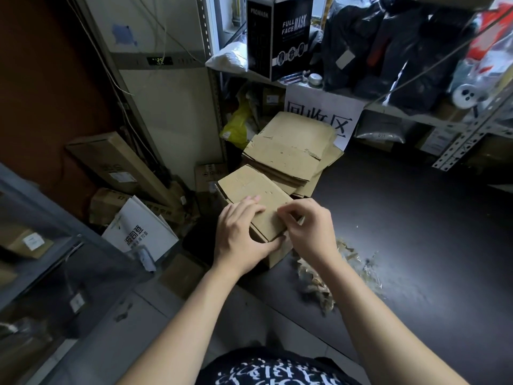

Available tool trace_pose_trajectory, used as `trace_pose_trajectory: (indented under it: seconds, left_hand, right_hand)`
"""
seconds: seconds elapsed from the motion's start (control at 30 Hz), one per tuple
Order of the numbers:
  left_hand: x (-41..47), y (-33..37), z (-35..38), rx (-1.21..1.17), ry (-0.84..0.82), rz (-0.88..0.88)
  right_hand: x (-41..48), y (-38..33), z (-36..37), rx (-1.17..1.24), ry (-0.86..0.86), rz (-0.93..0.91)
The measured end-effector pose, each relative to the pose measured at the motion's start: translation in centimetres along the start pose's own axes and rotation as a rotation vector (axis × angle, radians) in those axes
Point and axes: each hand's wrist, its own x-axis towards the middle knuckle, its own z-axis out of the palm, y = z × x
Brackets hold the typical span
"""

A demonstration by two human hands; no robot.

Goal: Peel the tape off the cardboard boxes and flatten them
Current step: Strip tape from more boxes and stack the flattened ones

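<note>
Head: left hand [239, 235] grips box [251, 187], right hand [309, 227] pinches its edge.

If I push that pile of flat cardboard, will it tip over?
Probably not tip: the pile of flat cardboard lies low and wide on the table. The sheets are unevenly stacked, so top ones would likely slide off. They look thin, so probably light.

On my feed: black Full Face Mask box [291, 37] up on the metal shelf [410, 115], black bags [388, 51] beside it, white paper sign [322, 115] hanging below, yellow bag [236, 126] left of that.
</note>
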Motion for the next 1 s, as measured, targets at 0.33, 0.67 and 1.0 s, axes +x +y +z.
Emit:
trace_pose_trajectory:
  seconds: [0.33, 0.67, 1.0]
  left_hand:
    - [1.1, -0.1, 0.5, 0.011, 0.029, -0.021]
    - [1.3, -1.0, -0.4, 0.002, 0.005, -0.046]
    - [0.4, 0.4, 0.6, 0.037, 0.088, -0.072]
  right_hand:
    - [-0.9, -0.2, -1.8, 0.26, -0.11, 0.122]
    - [-2.4, 0.9, -2.2, 0.589, -0.019, 0.39]
    - [-3.6, 1.4, -0.4, 0.278, 0.074, 0.353]
